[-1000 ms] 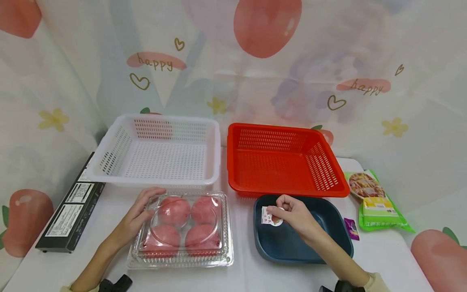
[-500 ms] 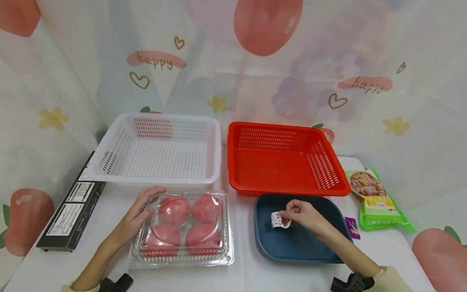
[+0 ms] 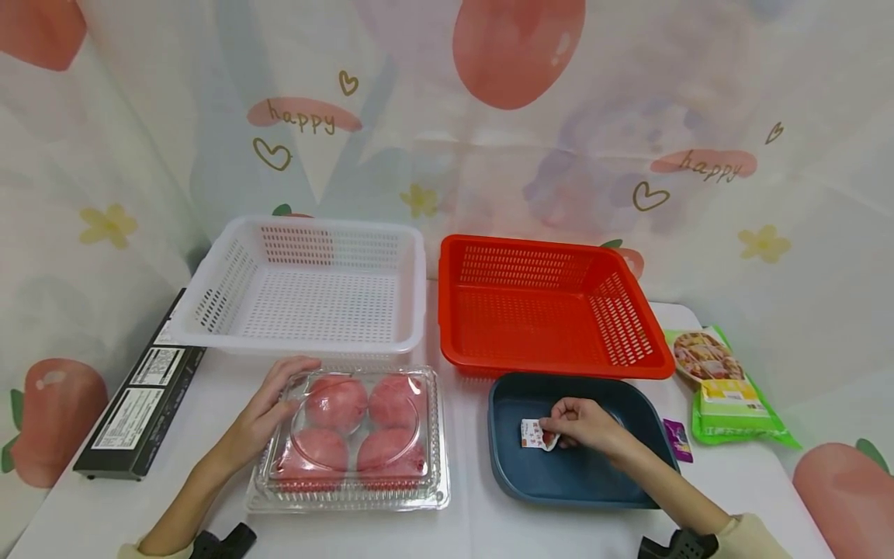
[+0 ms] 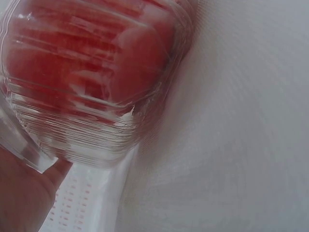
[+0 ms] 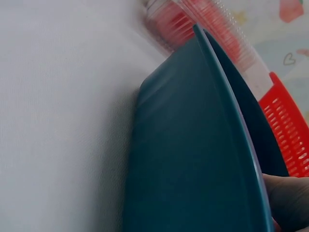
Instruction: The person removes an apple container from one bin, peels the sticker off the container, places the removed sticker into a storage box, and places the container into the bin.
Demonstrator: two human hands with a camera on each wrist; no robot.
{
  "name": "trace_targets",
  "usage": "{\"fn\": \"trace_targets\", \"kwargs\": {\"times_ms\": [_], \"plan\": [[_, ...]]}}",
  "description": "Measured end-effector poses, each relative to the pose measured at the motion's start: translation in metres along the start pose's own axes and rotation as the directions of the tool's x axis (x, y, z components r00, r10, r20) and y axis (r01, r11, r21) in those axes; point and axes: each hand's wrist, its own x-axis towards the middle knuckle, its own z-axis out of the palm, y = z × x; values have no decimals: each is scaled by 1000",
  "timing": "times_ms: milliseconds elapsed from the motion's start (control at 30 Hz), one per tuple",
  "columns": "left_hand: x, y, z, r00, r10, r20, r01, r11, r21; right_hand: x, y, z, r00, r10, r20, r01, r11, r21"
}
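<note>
My right hand [image 3: 583, 425] pinches a small white printed packet [image 3: 532, 434] between thumb and fingers, over the inside of a dark blue tub [image 3: 517, 481]. Whether the packet touches the tub's floor I cannot tell. In the right wrist view the tub wall [image 5: 183, 145] hides most of that hand. My left hand [image 3: 254, 423] rests against the left side of a clear plastic clamshell box [image 3: 433, 497], its fingers loosely extended toward the back left corner. Several round pink-red fruits or balls [image 3: 335, 404] show through the lid. The left wrist view shows the box's ribbed side [image 4: 87, 135] close up.
Behind stand a white perforated basket [image 3: 300, 345] and a red perforated basket [image 3: 552, 365]. A long black box [image 3: 115, 462] with white labels lies at the left. On the right are a green food bag [image 3: 740, 431] and a small purple packet [image 3: 677, 440]. White cloth [image 3: 468, 536] covers the table.
My right hand has moved slightly right and lower into the tub with the white packet still pinched. The left hand keeps its place on the clamshell box.
</note>
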Motion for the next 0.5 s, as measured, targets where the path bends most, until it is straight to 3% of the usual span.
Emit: {"fn": "trace_targets", "kwargs": {"times_ms": [500], "plan": [[1,-1,0,1000,23,3,-23,1000,-15,0,-1,-1,1000,21,-9,-21,998,-57]]}}
